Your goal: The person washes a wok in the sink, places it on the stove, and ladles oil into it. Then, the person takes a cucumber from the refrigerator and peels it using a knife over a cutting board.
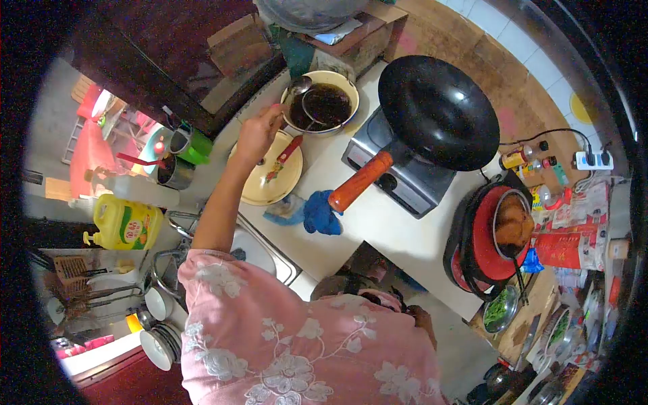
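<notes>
My left hand (261, 131) is stretched forward at the rim of an enamel pot (353, 101) of dark liquid. Its fingers are closed on what looks like the handle of a metal ladle (300, 85), whose bowl sits by the pot's left rim. A second utensil with a red handle (290, 149) leans from the pot over a cream enamel lid (260, 185) with a floral print. My right hand (422, 318) hangs low by my body, in shadow; its fingers are mostly hidden.
A black wok (439, 111) with a wooden handle (361, 181) stands on a silver stove (405, 182). A blue cloth (321, 213) lies near the lid. At right are a red electric cooker (476, 233), a bowl of brown food (513, 223), bottles (516, 158) and chopped greens (499, 308).
</notes>
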`<state>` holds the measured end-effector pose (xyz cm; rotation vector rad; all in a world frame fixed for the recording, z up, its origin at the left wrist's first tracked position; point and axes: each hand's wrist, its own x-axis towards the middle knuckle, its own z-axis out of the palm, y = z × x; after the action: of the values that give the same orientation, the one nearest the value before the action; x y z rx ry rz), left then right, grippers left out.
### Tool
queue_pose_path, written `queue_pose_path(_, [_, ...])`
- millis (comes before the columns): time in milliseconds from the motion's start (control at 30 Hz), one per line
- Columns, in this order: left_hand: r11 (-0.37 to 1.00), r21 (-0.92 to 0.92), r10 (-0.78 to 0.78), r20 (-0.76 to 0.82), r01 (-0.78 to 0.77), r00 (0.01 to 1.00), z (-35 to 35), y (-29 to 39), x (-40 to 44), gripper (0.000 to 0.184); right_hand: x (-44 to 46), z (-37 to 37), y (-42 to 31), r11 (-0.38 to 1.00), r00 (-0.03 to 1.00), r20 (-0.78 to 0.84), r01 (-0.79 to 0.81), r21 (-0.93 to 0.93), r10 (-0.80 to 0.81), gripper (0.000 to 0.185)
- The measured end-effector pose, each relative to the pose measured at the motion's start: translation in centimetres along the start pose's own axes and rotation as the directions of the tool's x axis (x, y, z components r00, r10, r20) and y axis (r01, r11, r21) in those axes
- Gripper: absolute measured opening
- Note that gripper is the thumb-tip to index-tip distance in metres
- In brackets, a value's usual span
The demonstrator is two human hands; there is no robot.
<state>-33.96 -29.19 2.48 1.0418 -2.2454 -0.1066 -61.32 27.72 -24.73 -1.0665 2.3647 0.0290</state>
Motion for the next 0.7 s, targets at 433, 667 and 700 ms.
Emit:
queue_pose_path(433, [0.684, -0.614, -0.528, -0.043, 0.395, 0.848, 1.0, 1.2, 0.0, 0.025, -4.0, -25.5, -16.6, 0.964, 0.923, 0.361, -0.209, 0.168, 0.137, 0.019])
queue_pose_path(667, [0.501, -0.675, -0.686, 0.071, 0.541, 0.724, 3.1, 3.1, -1.9, 0.027, -2.5, -20.0, -11.6, 0.915, 0.938, 0.345, -0.167, 0.368, 0.032, 0.018])
queue_pose_path(700, [0.43, -0.741, -0.709, 0.076, 0.515, 0.701, 3.5, 3.5, -2.1, 0.027, -2.3, -19.6, -11.1, 0.908, 0.939, 0.344, -0.162, 0.387, 0.02, 0.018])
